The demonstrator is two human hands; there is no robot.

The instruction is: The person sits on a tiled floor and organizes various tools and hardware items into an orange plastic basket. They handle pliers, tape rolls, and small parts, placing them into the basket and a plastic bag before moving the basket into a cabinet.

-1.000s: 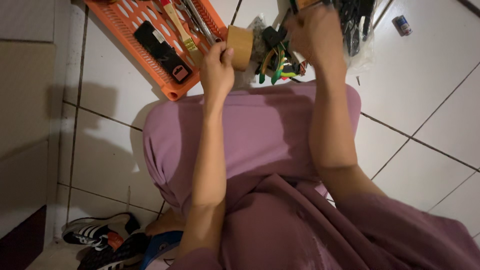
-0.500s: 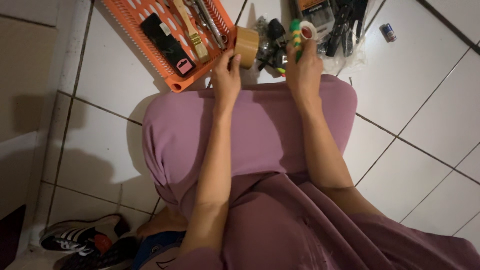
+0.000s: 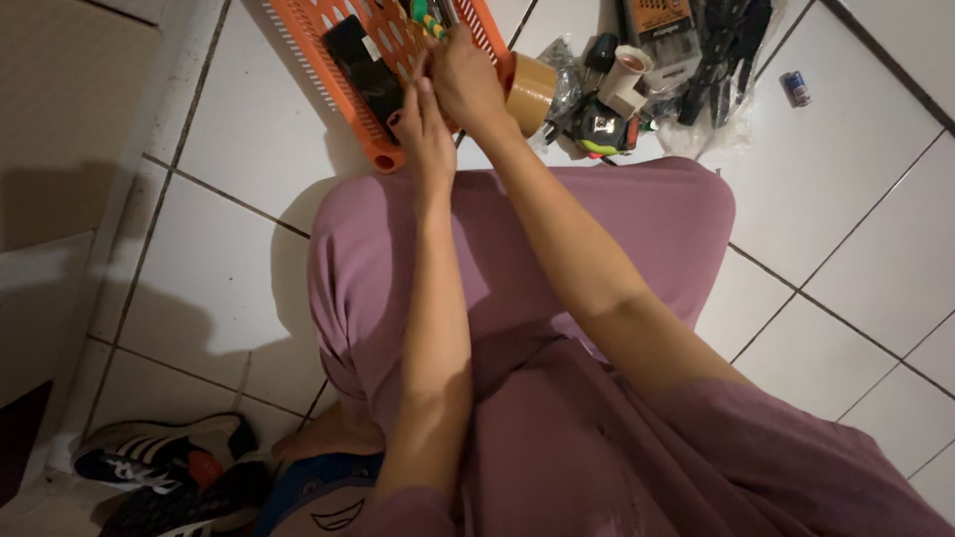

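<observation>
Hands over the orange tray

Head view: I see both hands reaching into the orange slatted tray (image 3: 343, 94) on the white tiled floor (image 3: 846, 179). The right hand (image 3: 466, 78) crosses over to the tray's near end, its fingers curled around a green and yellow handled tool (image 3: 428, 20) whose tip shows just above the knuckles; the far end of the tool runs out of frame. The left hand (image 3: 423, 129) lies just beside it, fingers extended and resting on the tray's edge next to a flat black case (image 3: 365, 62) lying in the tray; I cannot tell whether it pinches anything. Just right of the tray stands a roll of brown packing tape (image 3: 530, 91), touching the right wrist. Beyond it sits a pile of small hardware: a white lamp socket (image 3: 627, 78), a tape measure (image 3: 602, 129) and black parts in a clear bag (image 3: 716, 50). Pink fabric (image 3: 597, 229) covers my knees. Sneakers (image 3: 159, 467) lie at lower left.
</observation>
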